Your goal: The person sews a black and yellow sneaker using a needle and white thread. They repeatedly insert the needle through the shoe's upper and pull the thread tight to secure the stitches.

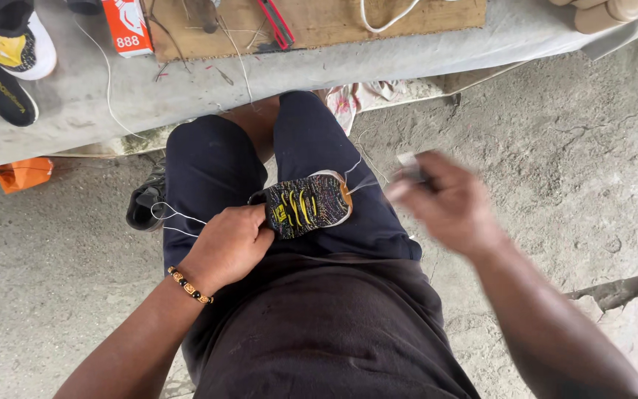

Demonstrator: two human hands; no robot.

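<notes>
Shoe [306, 205]: black knit, yellow stripes, orange toe, lying across the thigh.
Axis: toe toward right hand [448, 199].
Left hand [229, 247]: fingers clamped on heel.
Right hand: blurred, pinching thread [367, 182].

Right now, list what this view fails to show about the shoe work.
- Right hand: motion-blurred; the small pale thing in its fingers cannot be identified.
- Shoe: its heel end is hidden under the left hand.
- Thread: too thin to trace where it enters the shoe.
- Second shoe: mostly hidden behind the thigh.
</notes>
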